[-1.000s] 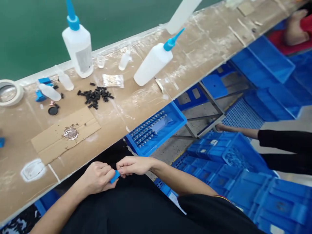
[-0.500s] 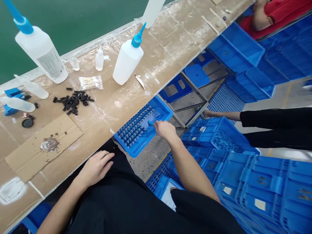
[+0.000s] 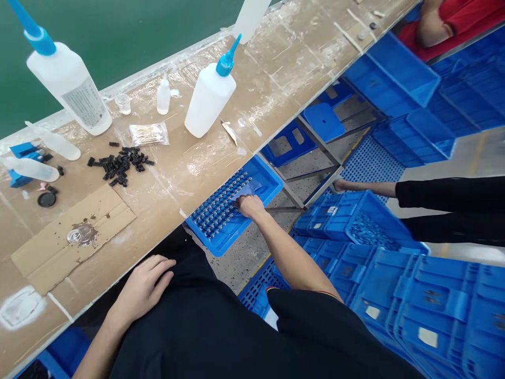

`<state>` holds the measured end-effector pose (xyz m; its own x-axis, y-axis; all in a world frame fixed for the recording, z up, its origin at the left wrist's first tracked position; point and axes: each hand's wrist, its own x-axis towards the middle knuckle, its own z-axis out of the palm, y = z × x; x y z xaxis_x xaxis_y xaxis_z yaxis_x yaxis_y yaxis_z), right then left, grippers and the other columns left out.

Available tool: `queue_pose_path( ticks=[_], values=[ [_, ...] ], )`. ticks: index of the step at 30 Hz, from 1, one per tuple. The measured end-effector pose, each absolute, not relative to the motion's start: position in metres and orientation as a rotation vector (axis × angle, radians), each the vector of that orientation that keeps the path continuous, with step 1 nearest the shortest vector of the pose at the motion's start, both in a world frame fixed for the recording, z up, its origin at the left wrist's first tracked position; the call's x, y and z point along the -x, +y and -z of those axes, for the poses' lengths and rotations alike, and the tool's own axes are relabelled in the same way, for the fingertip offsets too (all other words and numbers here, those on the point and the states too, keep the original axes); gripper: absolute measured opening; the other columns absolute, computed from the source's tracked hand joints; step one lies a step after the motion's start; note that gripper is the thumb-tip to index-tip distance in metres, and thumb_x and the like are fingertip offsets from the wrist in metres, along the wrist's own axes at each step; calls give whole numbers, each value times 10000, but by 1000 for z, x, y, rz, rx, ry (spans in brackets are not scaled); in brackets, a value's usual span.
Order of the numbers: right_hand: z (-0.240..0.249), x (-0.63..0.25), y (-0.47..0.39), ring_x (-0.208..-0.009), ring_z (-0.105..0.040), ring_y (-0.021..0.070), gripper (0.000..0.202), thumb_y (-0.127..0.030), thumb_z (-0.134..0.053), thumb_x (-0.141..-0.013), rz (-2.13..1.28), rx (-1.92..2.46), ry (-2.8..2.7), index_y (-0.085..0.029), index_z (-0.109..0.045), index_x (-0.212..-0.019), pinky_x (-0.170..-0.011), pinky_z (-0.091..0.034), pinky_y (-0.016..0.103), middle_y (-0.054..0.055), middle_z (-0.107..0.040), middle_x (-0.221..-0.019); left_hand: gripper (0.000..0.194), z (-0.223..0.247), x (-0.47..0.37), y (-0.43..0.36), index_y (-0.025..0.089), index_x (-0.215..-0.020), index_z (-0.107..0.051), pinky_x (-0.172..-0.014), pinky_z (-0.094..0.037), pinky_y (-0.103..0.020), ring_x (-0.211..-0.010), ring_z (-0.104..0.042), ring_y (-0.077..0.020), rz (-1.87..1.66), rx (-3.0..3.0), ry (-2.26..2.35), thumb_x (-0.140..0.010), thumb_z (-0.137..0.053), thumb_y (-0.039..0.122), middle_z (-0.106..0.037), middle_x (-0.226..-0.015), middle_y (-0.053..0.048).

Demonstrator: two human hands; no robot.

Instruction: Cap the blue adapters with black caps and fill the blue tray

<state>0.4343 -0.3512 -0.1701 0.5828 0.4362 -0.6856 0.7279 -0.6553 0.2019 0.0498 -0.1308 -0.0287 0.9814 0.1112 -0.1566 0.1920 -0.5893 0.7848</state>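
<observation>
Blue plastic tray [image 3: 273, 185] now has the right hand [image 3: 249, 206] lowered inside; its bent fingers are at the end of the rows of small parts [image 3: 215, 213]. Whether they still grasp a piece, I cannot tell. The left hand [image 3: 147, 284] rests loosely on black clothing [image 3: 189, 321], with nothing visible in it.

The right hand [image 3: 249, 205] hides its own fingertips and anything they may hold, plus some of the small parts [image 3: 215, 210] in the blue tray [image 3: 273, 184]; those parts are too small to identify. The print on the label [image 3: 84, 102] is illegible. The top edge cuts off 1 blue nozzle [image 3: 39, 41] and 1 white bottle [image 3: 249, 20]. A red sleeve [image 3: 460, 21] is cropped, and 1 stack of crates [image 3: 481, 84] looks blurred.
</observation>
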Motion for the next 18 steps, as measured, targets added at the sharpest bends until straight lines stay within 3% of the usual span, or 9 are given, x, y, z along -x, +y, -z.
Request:
queue_pose_path(
  ticks=[18],
  values=[
    [172,-439,-339,-1236,-613,262,451,-531,-623,-966,1063,-2185,723,-162,-664,-1223,-1076,-480,505,113,-662,-1308,317,34,-41,-128,275,-1343,-590,-953,-590,-368,-1103,-682,-200,305,-2183,249,-1082,-415,320,-664,-1237,-65]
  ],
)
